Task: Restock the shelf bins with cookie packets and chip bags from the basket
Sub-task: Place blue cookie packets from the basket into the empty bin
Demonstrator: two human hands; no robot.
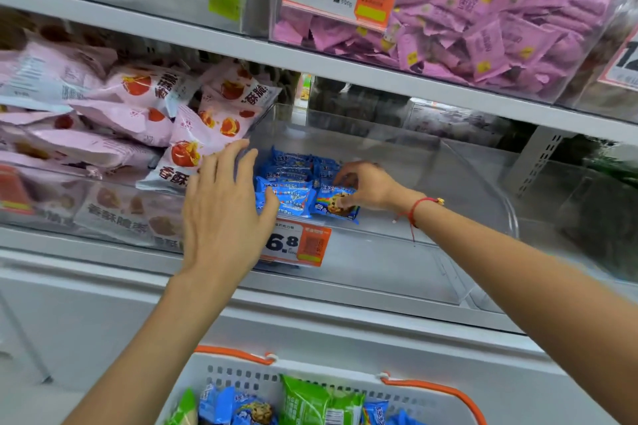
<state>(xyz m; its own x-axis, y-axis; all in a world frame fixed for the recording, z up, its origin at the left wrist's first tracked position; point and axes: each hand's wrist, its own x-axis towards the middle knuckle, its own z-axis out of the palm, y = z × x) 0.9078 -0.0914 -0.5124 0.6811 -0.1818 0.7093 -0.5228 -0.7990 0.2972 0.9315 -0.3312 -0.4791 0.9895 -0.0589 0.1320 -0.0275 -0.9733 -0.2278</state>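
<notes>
Pale pink snack bags (145, 121) fill the left shelf bin. The left hand (224, 214) reaches in with fingers spread and straight, touching the blue cookie packets (293, 183) stacked in the clear middle bin (431, 183). The right hand (366, 186) pinches the front cookie packet (336, 207). Below, the basket (431, 397) holds blue packets and green chip bags (310, 400).

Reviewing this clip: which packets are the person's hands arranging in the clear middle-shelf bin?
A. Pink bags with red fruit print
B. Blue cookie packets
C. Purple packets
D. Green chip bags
B. The right hand pinches one of the blue cookie packets in the clear bin, while the left hand lies open against the stack's left side.
</notes>
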